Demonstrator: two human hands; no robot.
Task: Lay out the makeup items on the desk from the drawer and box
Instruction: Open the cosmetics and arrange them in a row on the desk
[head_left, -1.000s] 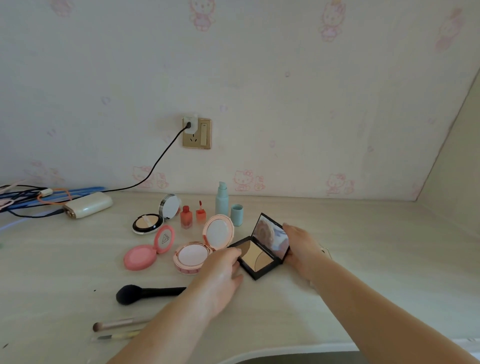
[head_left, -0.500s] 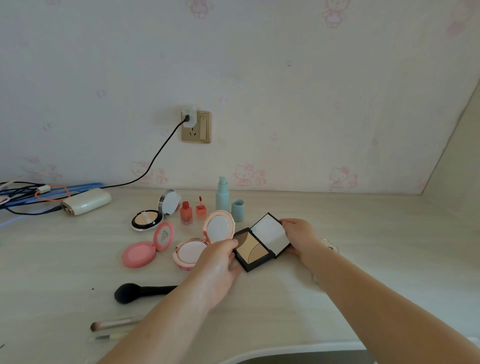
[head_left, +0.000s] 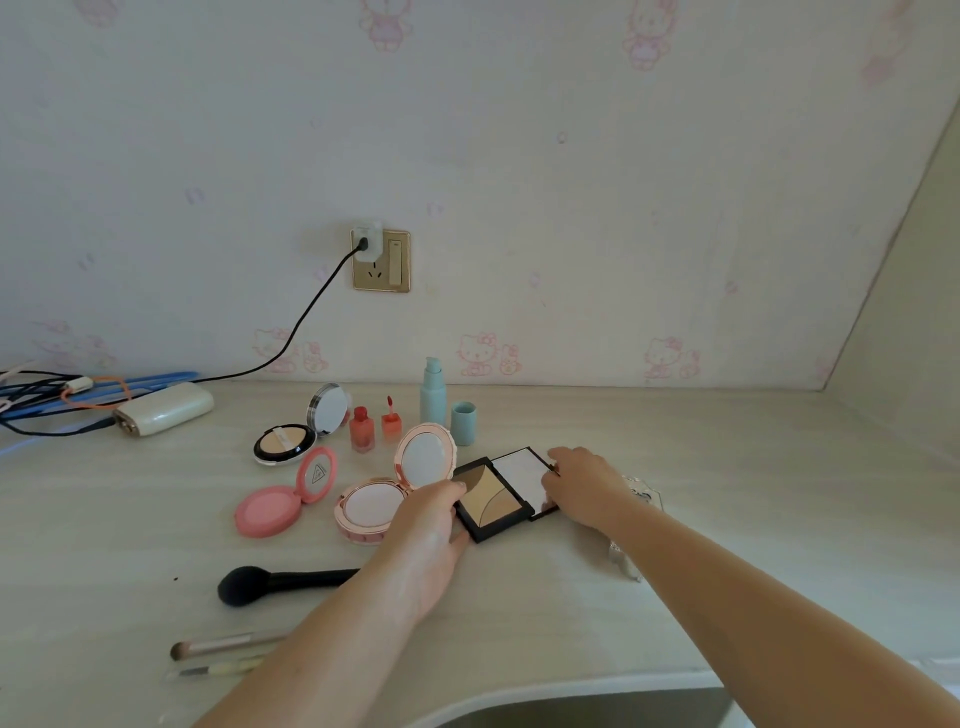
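- Head view: a black square palette (head_left: 492, 500) lies opened flat on the table (head_left: 727, 467), its mirrored lid to the right of its tan powder pan.
- The left hand (head_left: 434, 525) has its grip on the palette's near-left corner, thumb on the pan's edge.
- The right hand (head_left: 582, 486) rests on the lid's right edge, fingers curled over it.
- Just left sits an open rose-gold compact (head_left: 387, 493), then an open pink compact (head_left: 285, 496).
- A black brush (head_left: 280, 582) lies nearer the table edge.
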